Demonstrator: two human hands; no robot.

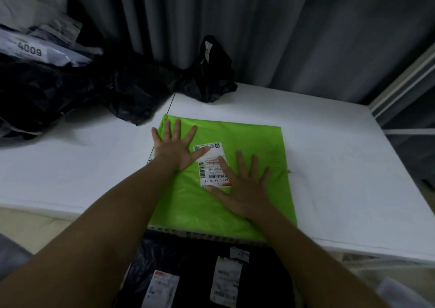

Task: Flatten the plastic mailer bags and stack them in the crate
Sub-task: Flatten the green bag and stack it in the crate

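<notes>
Pressing flat on the white worktop [329, 142], the bright green plastic mailer bag [256, 142] lies under left hand [175, 149] and right hand [244, 187] (fingers spread); trapped air could wrinkle it.

On the white shipping label [213, 166] stuck to the green mailer bag [254, 140] I could read, upside down from my view, "642 L/14-00 541" beside its barcodes; the smaller print on it was too blurred for me. On a white label [29, 48] lying on the pile of bags at the far left I read "4009". The labels [226, 281] on the black bags nearest me carried print I could not make out.
</notes>
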